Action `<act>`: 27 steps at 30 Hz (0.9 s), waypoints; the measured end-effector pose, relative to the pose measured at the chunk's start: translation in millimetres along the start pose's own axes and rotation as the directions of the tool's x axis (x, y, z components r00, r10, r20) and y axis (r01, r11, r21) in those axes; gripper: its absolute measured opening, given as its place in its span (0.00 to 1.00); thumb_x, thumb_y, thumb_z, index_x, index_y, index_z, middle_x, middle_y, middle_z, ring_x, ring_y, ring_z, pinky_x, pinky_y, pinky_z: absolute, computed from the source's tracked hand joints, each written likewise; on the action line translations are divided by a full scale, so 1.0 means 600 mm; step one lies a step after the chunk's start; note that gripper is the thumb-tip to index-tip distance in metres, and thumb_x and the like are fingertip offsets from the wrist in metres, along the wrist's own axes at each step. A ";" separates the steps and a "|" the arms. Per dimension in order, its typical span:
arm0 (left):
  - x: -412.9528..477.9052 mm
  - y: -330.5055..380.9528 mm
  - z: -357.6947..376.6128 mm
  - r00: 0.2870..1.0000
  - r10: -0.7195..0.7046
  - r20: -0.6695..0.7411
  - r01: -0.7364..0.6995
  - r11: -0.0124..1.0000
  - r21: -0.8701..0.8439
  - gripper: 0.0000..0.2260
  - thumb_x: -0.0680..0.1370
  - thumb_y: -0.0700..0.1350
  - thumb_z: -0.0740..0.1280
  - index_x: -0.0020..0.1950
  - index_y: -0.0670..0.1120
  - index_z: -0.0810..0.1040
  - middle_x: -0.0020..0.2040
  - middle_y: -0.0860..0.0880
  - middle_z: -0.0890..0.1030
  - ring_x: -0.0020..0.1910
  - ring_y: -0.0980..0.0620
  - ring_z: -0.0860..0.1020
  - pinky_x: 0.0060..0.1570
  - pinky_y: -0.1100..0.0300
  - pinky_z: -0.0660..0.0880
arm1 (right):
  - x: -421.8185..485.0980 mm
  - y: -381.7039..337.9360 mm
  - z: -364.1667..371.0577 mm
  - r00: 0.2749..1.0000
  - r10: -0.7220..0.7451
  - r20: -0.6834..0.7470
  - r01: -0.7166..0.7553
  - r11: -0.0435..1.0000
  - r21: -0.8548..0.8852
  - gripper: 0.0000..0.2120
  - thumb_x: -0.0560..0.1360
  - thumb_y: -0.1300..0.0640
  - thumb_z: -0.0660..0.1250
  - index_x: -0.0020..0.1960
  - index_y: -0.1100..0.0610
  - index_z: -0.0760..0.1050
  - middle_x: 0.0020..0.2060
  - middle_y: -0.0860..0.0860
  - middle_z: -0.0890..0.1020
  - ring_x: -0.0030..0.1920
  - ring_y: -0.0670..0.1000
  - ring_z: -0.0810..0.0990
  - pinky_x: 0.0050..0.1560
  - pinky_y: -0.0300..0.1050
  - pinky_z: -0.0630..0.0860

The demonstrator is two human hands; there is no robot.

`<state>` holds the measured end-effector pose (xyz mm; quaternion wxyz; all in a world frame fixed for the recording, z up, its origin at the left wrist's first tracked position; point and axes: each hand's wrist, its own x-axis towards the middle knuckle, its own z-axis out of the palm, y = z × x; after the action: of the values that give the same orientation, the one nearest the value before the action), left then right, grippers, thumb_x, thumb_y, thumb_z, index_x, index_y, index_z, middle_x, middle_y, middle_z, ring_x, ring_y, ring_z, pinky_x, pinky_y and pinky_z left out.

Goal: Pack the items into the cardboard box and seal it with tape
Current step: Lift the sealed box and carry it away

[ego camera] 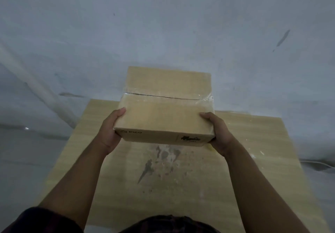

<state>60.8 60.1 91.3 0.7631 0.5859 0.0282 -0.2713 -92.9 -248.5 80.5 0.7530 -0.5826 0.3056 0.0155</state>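
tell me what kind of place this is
Likely a makeshift packing spot indoors: a stained wooden table, a scuffed pale wall or sheeting behind it, and a tape-sealed cardboard box.

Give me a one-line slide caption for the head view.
A closed cardboard box, clear tape across its seam, held by the left hand and right hand over a stained wooden table.

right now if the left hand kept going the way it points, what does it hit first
The cardboard box: the left hand holds its left side, thumb on top. Sliding past it, only the grey backdrop seems to lie ahead, though depth is unclear.
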 end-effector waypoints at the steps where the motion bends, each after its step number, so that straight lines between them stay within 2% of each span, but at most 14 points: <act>1: -0.006 0.014 0.004 1.000 0.008 0.010 -0.008 1.000 -0.008 0.14 0.84 0.48 0.63 0.58 0.45 0.87 0.57 0.44 0.86 0.55 0.47 0.84 0.58 0.50 0.76 | -0.005 -0.013 0.002 1.000 -0.019 0.008 0.019 1.000 -0.002 0.31 0.71 0.38 0.71 0.66 0.58 0.83 0.51 0.55 0.85 0.50 0.59 0.83 0.47 0.53 0.74; 4: -0.026 0.069 0.018 1.000 0.014 0.008 -0.015 0.999 0.043 0.17 0.84 0.43 0.62 0.45 0.46 0.91 0.51 0.45 0.88 0.46 0.50 0.87 0.52 0.52 0.76 | -0.023 -0.056 0.009 0.997 -0.076 0.022 0.077 0.996 -0.035 0.30 0.72 0.38 0.71 0.65 0.58 0.82 0.51 0.55 0.86 0.51 0.58 0.84 0.48 0.52 0.75; 5: -0.034 0.086 0.023 1.000 0.021 -0.001 -0.021 0.997 0.078 0.16 0.83 0.43 0.63 0.46 0.45 0.91 0.52 0.44 0.88 0.46 0.50 0.86 0.52 0.52 0.76 | -0.026 -0.068 0.011 0.995 -0.091 0.029 0.093 0.995 -0.043 0.27 0.74 0.39 0.70 0.65 0.57 0.83 0.51 0.55 0.86 0.51 0.58 0.84 0.49 0.52 0.75; 7: -0.044 0.109 0.031 0.999 0.036 -0.012 -0.033 0.983 0.182 0.12 0.83 0.47 0.66 0.56 0.44 0.88 0.58 0.42 0.87 0.51 0.47 0.86 0.56 0.51 0.77 | -0.033 -0.085 0.016 0.994 -0.100 0.033 0.102 0.993 -0.054 0.25 0.76 0.41 0.70 0.64 0.56 0.83 0.52 0.55 0.87 0.52 0.58 0.84 0.50 0.54 0.76; 9: -0.064 0.127 0.041 0.998 0.065 0.023 -0.068 0.960 0.272 0.16 0.83 0.54 0.68 0.65 0.46 0.83 0.59 0.46 0.87 0.57 0.47 0.86 0.60 0.49 0.78 | -0.039 -0.100 0.027 0.993 -0.106 0.045 0.109 0.991 -0.076 0.27 0.73 0.40 0.71 0.65 0.55 0.83 0.55 0.57 0.87 0.53 0.60 0.85 0.53 0.56 0.76; 11: -0.081 0.140 0.043 0.995 0.098 0.019 -0.099 0.944 0.314 0.17 0.81 0.56 0.71 0.65 0.47 0.83 0.58 0.48 0.88 0.57 0.48 0.86 0.60 0.48 0.79 | -0.047 -0.115 0.041 0.991 -0.121 0.053 0.126 0.986 -0.108 0.27 0.73 0.37 0.72 0.66 0.53 0.82 0.57 0.56 0.87 0.55 0.59 0.86 0.55 0.57 0.78; 14: -0.100 0.151 0.034 0.989 0.141 -0.037 -0.120 0.931 0.344 0.18 0.79 0.55 0.73 0.64 0.48 0.83 0.57 0.49 0.88 0.56 0.48 0.87 0.62 0.47 0.80 | -0.062 -0.134 0.060 0.984 -0.161 0.070 0.170 0.974 -0.150 0.26 0.75 0.35 0.74 0.66 0.48 0.81 0.55 0.49 0.89 0.56 0.55 0.88 0.61 0.55 0.82; 16: -0.110 0.154 0.027 0.987 0.147 -0.066 -0.118 0.938 0.327 0.15 0.80 0.52 0.72 0.64 0.47 0.83 0.56 0.47 0.88 0.56 0.46 0.87 0.61 0.48 0.80 | -0.069 -0.145 0.074 0.978 -0.197 0.070 0.207 0.960 -0.188 0.25 0.73 0.36 0.77 0.64 0.48 0.82 0.53 0.47 0.89 0.52 0.51 0.89 0.57 0.53 0.84; 19: -0.131 0.157 0.019 0.981 0.158 -0.110 -0.120 0.949 0.292 0.14 0.81 0.49 0.72 0.65 0.46 0.83 0.57 0.45 0.88 0.57 0.42 0.86 0.61 0.46 0.80 | -0.079 -0.160 0.099 0.972 -0.230 0.055 0.236 0.941 -0.243 0.15 0.73 0.39 0.78 0.53 0.47 0.83 0.43 0.43 0.89 0.40 0.45 0.88 0.38 0.40 0.82; 20: -0.137 0.159 0.017 0.975 0.178 -0.129 -0.133 0.945 0.299 0.14 0.81 0.49 0.72 0.65 0.46 0.83 0.56 0.45 0.88 0.56 0.43 0.87 0.61 0.47 0.80 | -0.082 -0.165 0.107 0.970 -0.239 0.045 0.243 0.935 -0.257 0.15 0.73 0.38 0.78 0.51 0.46 0.82 0.42 0.43 0.88 0.39 0.44 0.88 0.36 0.38 0.80; 21: -0.145 0.162 0.013 0.967 0.203 -0.157 -0.145 0.938 0.316 0.14 0.80 0.50 0.72 0.64 0.46 0.84 0.55 0.47 0.88 0.55 0.45 0.87 0.61 0.48 0.80 | -0.083 -0.170 0.118 0.966 -0.257 0.031 0.255 0.926 -0.277 0.15 0.73 0.37 0.78 0.51 0.46 0.81 0.44 0.43 0.87 0.40 0.45 0.87 0.37 0.39 0.80; 24: -0.158 0.176 -0.003 0.927 0.284 -0.246 -0.167 0.898 0.407 0.14 0.78 0.57 0.75 0.60 0.51 0.85 0.52 0.53 0.89 0.52 0.51 0.87 0.54 0.52 0.81 | -0.082 -0.184 0.151 0.942 -0.334 -0.015 0.307 0.882 -0.357 0.19 0.71 0.33 0.77 0.53 0.44 0.80 0.51 0.44 0.86 0.49 0.49 0.86 0.52 0.51 0.84; 27: -0.170 0.194 -0.045 0.920 0.308 -0.244 -0.175 0.877 0.447 0.13 0.74 0.62 0.76 0.53 0.57 0.83 0.51 0.55 0.87 0.51 0.54 0.86 0.49 0.56 0.80 | -0.082 -0.188 0.202 0.927 -0.372 -0.054 0.321 0.858 -0.402 0.19 0.70 0.31 0.77 0.49 0.44 0.80 0.49 0.44 0.87 0.49 0.49 0.87 0.57 0.56 0.84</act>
<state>33.6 142.7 222.1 0.6348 0.7686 0.0140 -0.0778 -36.4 -160.7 218.4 0.5924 -0.7643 0.2348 -0.0984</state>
